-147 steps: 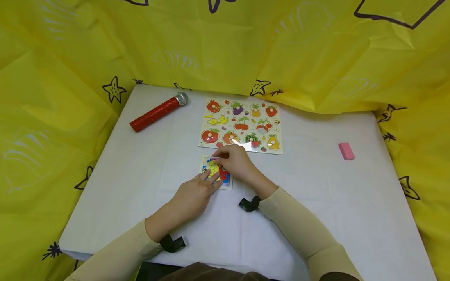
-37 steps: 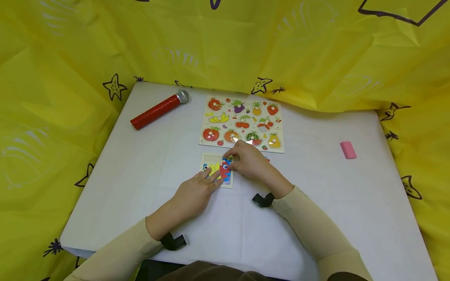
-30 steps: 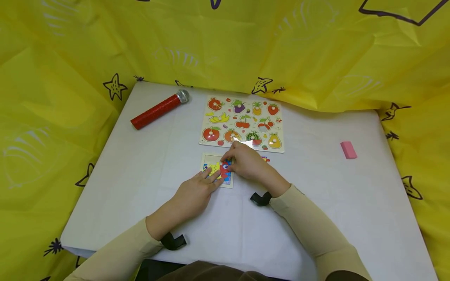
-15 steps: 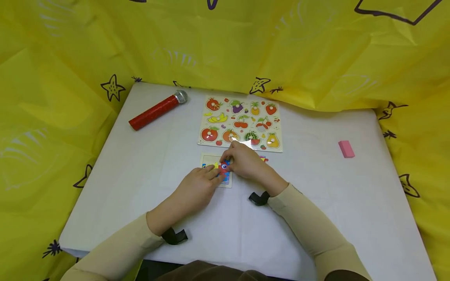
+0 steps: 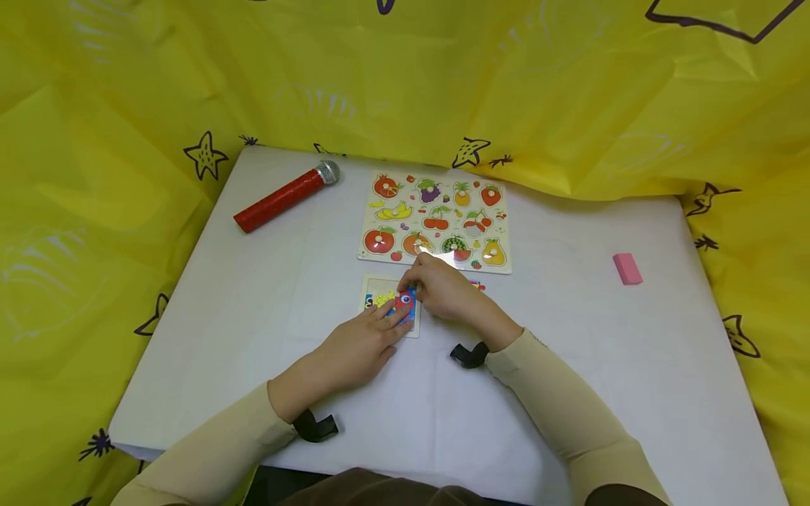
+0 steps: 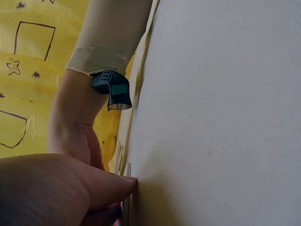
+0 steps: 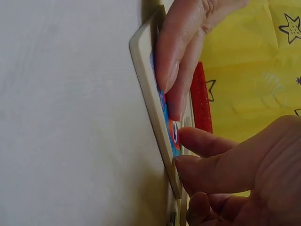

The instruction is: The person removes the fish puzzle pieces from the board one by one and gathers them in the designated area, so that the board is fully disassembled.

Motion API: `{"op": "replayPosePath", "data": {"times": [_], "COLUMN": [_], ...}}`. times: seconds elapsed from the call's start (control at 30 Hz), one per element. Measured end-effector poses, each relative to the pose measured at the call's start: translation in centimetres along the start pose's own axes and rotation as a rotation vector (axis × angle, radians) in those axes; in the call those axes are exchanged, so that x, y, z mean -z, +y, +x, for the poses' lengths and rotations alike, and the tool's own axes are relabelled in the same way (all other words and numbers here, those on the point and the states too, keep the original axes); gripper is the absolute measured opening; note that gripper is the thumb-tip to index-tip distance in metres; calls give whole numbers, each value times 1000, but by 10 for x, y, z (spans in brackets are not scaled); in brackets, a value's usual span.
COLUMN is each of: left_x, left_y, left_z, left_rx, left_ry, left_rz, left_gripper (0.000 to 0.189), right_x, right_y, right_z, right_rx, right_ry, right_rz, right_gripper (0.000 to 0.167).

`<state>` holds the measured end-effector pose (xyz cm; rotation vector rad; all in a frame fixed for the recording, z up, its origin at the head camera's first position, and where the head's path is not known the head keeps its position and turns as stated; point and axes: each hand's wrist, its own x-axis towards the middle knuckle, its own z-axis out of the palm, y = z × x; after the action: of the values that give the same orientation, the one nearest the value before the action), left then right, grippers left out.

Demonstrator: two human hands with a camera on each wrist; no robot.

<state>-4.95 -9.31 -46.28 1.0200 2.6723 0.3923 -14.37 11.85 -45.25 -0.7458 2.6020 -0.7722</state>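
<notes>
A small jigsaw puzzle in a wooden tray (image 5: 380,282) lies in front of the person, with the tray's bare base showing along the upper left. My left hand (image 5: 354,344) lies across its lower part, fairly straight fingers pressing on the yellow and red pieces. At the upper right corner, my right hand (image 5: 443,287) pinches a red-and-blue puzzle piece (image 7: 175,133) with an eye printed on it, thumb and index finger at its edges. Another colourful puzzle piece (image 5: 477,285) lies on the table beyond the right wrist, partly hidden by it.
Just behind the tray lies a fruit peg puzzle board (image 5: 435,223). A red toy microphone (image 5: 285,198) is at the back left and a pink eraser-like block (image 5: 627,269) at the right. Yellow cloth (image 5: 405,84) hangs around the white table (image 5: 557,295).
My right hand has gone from the puzzle's top left to its upper right corner. The top-left pieces are out, and one lies at the right. My left hand has slid slightly right.
</notes>
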Motion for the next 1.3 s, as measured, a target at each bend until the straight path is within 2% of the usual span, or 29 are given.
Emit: {"op": "replayPosePath", "data": {"times": [0.33,0.53,0.63,0.8,1.0,1.13,1.3], "left_x": [1,2,1,1,0,0,0], "left_y": [2,2,2,1,1,2,2], "left_z": [0,0,0,-1,-2,-2,-1], "left_rx": [-2,5,4,-6,-15,-9,-2], "left_ry": [2,-8,-1,8,20,11,6], "left_rz": [-10,-5,-4,2,-12,-20,-12], "left_gripper": [52,52,51,52,51,51,52], "right_x": [-2,-2,-4,-7,-9,-7,0], "right_y": [-2,-4,-4,-5,-8,-6,1], "right_z": [-4,-5,-5,-3,-2,-4,-8], "right_rx": [33,-20,-13,8,4,-48,-173], "right_ry": [64,97,117,155,178,184,154], "right_rz": [-8,-9,-1,36,93,161,385], "right_gripper": [32,33,27,19,17,15,12]}}
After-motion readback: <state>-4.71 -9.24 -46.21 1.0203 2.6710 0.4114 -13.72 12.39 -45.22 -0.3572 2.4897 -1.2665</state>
